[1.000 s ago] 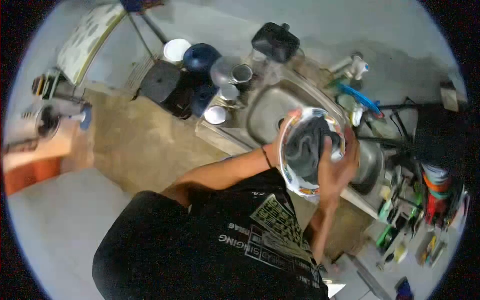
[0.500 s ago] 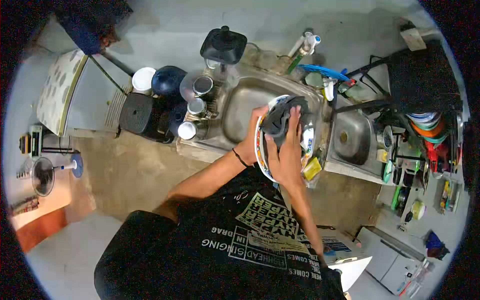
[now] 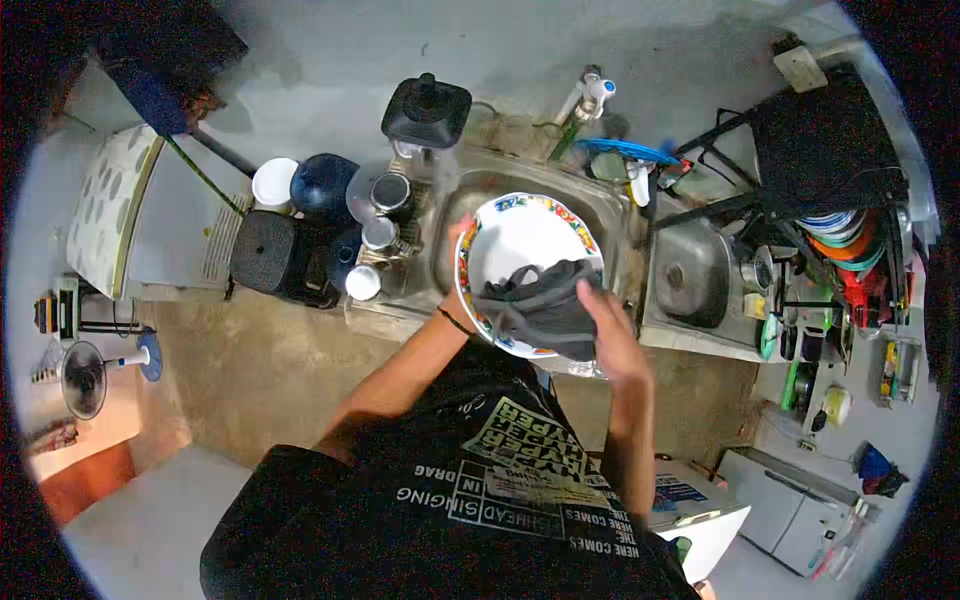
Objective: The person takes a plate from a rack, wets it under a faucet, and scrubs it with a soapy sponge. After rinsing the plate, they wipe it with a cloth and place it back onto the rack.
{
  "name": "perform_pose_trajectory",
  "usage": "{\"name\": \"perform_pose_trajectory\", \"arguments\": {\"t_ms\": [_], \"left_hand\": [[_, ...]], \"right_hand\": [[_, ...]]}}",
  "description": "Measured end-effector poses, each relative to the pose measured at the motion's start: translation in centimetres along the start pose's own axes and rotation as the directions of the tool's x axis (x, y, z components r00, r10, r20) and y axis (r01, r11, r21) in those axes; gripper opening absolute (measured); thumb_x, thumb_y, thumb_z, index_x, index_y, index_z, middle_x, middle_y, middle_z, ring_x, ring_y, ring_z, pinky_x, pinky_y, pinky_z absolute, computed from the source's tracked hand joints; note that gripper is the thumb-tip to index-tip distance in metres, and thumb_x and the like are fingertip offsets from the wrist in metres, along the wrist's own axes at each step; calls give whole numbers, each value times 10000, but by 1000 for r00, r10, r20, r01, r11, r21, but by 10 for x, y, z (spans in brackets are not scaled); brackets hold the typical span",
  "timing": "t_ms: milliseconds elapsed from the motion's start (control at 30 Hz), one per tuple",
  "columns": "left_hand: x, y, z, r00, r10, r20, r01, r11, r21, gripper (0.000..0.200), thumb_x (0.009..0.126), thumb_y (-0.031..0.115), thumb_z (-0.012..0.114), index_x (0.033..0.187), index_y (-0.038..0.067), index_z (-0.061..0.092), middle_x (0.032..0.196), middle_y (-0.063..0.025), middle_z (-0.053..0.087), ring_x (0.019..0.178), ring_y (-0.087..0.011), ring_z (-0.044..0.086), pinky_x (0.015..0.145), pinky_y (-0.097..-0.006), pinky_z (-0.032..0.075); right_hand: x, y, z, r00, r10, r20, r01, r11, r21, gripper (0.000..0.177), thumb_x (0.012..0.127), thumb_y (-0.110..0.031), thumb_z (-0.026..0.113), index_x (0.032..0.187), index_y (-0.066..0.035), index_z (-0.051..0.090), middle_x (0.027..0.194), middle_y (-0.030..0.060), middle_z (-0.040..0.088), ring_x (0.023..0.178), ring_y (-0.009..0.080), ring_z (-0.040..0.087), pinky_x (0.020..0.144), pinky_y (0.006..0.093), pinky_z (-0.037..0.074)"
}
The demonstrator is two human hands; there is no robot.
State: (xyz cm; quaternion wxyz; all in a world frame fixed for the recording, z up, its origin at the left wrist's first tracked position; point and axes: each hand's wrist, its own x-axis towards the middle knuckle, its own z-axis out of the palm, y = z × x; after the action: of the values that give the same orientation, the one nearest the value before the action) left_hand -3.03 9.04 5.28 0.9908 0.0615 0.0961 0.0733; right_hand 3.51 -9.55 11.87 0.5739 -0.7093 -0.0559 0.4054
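A white bowl (image 3: 515, 240) with a colourful floral rim is tilted so its inside faces up, above the front of the large sink basin (image 3: 452, 215). My left hand (image 3: 461, 262) grips it by the left edge, with the fingers partly hidden behind the bowl. A dark grey cloth (image 3: 548, 312) lies bunched inside the bowl and over its lower right rim. My right hand (image 3: 616, 335) holds the cloth at its right side, fingers bent against it.
Jars (image 3: 380, 233) and a dark rack stand left of the basin. A white tap (image 3: 597, 90) and a blue plate (image 3: 630, 152) are behind it. To the right are a smaller basin (image 3: 690, 280) and a black metal stand (image 3: 825, 150) above stacked dishes.
The bowl has turned to show more of its inside. My right hand and the cloth have moved down and to the right across it.
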Motion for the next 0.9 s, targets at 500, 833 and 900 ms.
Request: {"name": "perform_pose_trajectory", "arguments": {"t_ms": [500,833,900], "left_hand": [[-2,-17,30,998,16,60,-21,997,79,690,829,545,431,1297,40,477,1266,-161,537,1136,-304,531,1011,-430,385],[5,-7,22,990,13,-140,-14,1000,-5,658,782,583,493,1137,33,570,1090,-143,615,980,-296,588,858,-417,481],[8,-4,10,995,-14,-103,7,998,-68,663,792,574,491,1171,34,560,1119,-140,607,1003,-297,585,893,-428,467]], "right_hand": [[7,-8,27,796,-602,-60,423,625,-657,693,796,-207,640,1381,-11,325,1430,191,304,1337,339,218,1097,436,200],[-11,-4,32,890,-261,373,316,944,-94,445,915,-251,571,1267,7,486,1310,143,503,1222,248,435,1063,345,288],[-15,-5,13,980,13,198,-20,999,30,512,910,-274,592,1304,20,448,1263,130,544,1176,215,486,1038,333,335]]}}
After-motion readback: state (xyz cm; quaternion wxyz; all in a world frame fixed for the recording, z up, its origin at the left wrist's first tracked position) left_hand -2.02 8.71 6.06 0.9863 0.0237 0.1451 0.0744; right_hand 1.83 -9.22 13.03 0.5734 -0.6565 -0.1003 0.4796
